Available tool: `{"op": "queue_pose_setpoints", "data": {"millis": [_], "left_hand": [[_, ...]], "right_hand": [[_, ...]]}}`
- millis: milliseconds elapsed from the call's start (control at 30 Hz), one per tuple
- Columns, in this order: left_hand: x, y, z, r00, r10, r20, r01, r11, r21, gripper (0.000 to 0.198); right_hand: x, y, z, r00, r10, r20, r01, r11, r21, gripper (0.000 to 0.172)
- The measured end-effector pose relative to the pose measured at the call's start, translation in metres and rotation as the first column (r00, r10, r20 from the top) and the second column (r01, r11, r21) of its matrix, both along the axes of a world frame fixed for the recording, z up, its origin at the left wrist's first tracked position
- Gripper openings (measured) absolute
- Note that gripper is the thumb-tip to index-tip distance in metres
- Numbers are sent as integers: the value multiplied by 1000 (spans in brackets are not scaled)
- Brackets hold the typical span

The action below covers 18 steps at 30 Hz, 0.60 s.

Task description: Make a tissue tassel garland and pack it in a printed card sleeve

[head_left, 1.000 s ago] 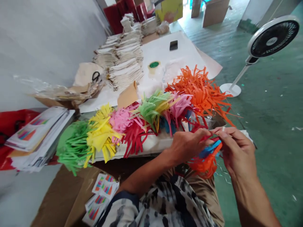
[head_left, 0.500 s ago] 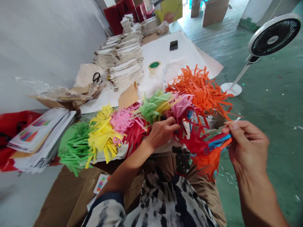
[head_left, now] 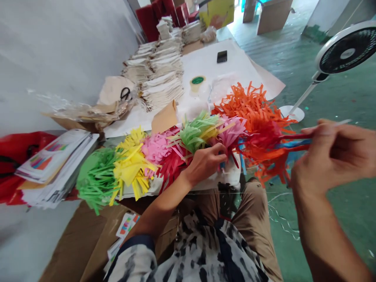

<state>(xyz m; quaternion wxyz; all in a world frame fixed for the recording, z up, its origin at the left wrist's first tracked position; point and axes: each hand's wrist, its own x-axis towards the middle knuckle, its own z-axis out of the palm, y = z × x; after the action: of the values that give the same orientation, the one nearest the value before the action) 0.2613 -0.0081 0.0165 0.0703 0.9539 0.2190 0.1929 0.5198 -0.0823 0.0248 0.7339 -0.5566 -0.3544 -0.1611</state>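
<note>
My right hand [head_left: 333,154] is raised at the right, fingers pinched on a bundle of fringed paper strips [head_left: 273,150], red, orange and blue, whose frayed ends hang to the left. A thin white stick pokes out past my fingertips. My left hand [head_left: 205,162] reaches into the row of coloured paper fringes on the white tray [head_left: 182,185], fingers curled among pink and red strips, touching blue ones [head_left: 222,165]. Green fringes [head_left: 95,180], yellow fringes [head_left: 131,166], pink fringes [head_left: 155,148] and an orange heap [head_left: 249,105] fill the tray.
Stacks of printed cards [head_left: 53,164] lie at left, more cards [head_left: 126,227] on brown cardboard below. Behind are scissors [head_left: 125,93], a tape roll [head_left: 197,81], piles of cream paper bags [head_left: 160,78] and a phone [head_left: 222,56]. A standing fan [head_left: 343,49] is at right.
My left hand let go of the bundle and moved left into the fringes on the tray. My right hand lifted the bundle up and to the right.
</note>
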Motion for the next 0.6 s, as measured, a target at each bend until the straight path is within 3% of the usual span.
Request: {"op": "queue_pose_setpoints", "data": {"millis": [133,267,333,433,500,600], "left_hand": [[7,6,-14,985,-53,-163,81,982,171,26],[19,16,-16,991,-59,-121,84,975,206,26],[23,22,-9,997,-72,-13,73,991,116,27],[26,35,8,951,-92,296,134,983,-126,15],[29,45,24,864,-70,498,240,928,-285,9],[36,57,49,734,3,679,394,812,-431,7]], "right_hand": [[-31,-8,-15,995,25,95,-20,998,-53,14],[-36,-10,-20,999,51,14,-48,987,-152,17],[-36,-10,-20,997,72,-24,-75,983,-166,17],[-39,-11,-21,990,133,-43,-138,976,-170,13],[-42,-13,-22,983,172,-61,-180,967,-182,12],[-45,-17,-23,976,207,-73,-219,948,-232,12]]}}
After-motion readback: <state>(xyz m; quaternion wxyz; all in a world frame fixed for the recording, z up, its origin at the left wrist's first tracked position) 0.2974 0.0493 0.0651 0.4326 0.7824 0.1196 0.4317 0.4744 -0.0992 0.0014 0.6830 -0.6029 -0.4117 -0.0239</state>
